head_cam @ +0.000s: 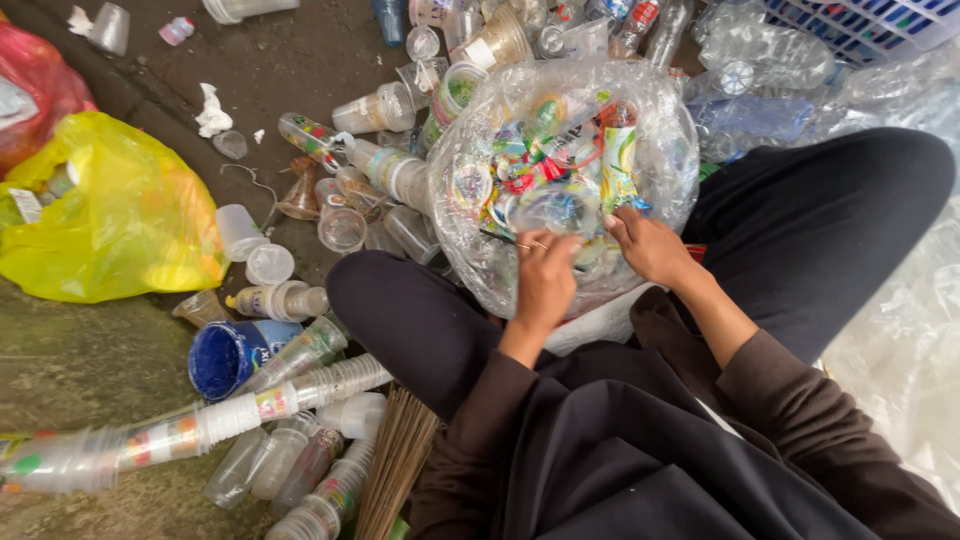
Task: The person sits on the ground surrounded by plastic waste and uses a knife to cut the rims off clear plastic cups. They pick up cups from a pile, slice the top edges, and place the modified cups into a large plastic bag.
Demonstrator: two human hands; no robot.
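A clear plastic bag stuffed with colourful cup lids and wrappers stands between my knees. My left hand reaches into its open mouth, fingers curled on a clear plastic cup near the top. My right hand grips the bag's near rim beside a strip of coloured wrapper. Black trousers cover both of my legs on either side of the bag.
Loose clear cups and bottles litter the concrete floor beyond the bag. A yellow bag and a red bag lie at left. Long stacks of nested cups, a blue cup and a broom lie near my left knee. A blue crate stands top right.
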